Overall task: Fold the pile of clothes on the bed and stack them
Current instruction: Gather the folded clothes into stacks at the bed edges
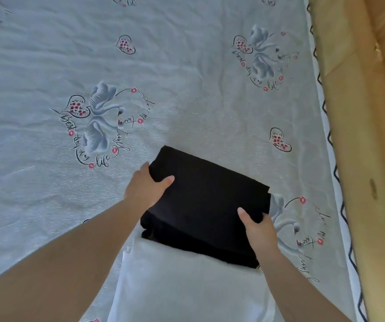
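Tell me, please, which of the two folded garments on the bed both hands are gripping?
The black folded garment: the left hand and the right hand hold its opposite edges. The white folded garment lies partly beneath it, untouched.

We see a plain black garment (205,205), a plain white one (186,291), a pale grey-blue sheet (186,89) printed with grey swans, pink-dotted hearts, black script, and a light wood frame (358,135).

Pale blue bedsheet (186,89) printed with swans and hearts, bordered at right by a light wooden bed frame (358,135).
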